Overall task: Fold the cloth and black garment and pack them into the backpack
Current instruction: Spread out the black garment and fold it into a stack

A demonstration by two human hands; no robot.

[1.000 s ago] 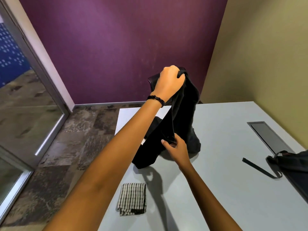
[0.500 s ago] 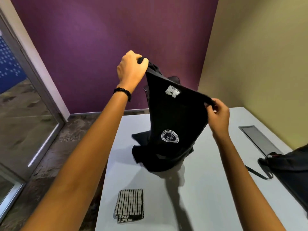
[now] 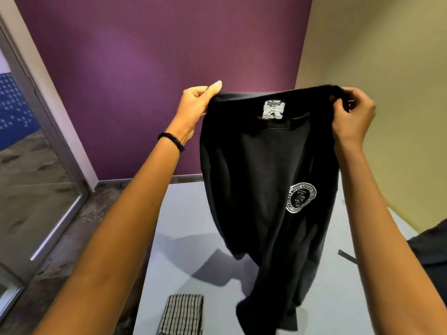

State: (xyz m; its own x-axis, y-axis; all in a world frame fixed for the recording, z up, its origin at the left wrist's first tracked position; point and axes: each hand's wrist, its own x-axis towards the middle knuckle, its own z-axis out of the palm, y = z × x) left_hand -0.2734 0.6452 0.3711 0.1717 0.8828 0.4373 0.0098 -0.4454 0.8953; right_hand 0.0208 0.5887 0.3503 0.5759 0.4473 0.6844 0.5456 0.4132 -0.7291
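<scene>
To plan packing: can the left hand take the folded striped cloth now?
Probably not yet: the left hand grips the raised black garment. The striped cloth lies uncovered on the table below, so the way seems free once it lets go.

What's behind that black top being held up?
Around the black garment, the purple wall and grey table show. The table's far middle and the wall's foot directly behind it are covered, so anything lying there cannot be seen.

A: Any lettering?
B: White neck label (image 3: 273, 109) inside the black garment (image 3: 254, 177): "Roadster". Smaller lines too fine to read.
A: The round badge (image 3: 301, 198)?
B: Ring reads roughly "MOVE AHEAD TO", remainder unclear. Centre: "78".
</scene>
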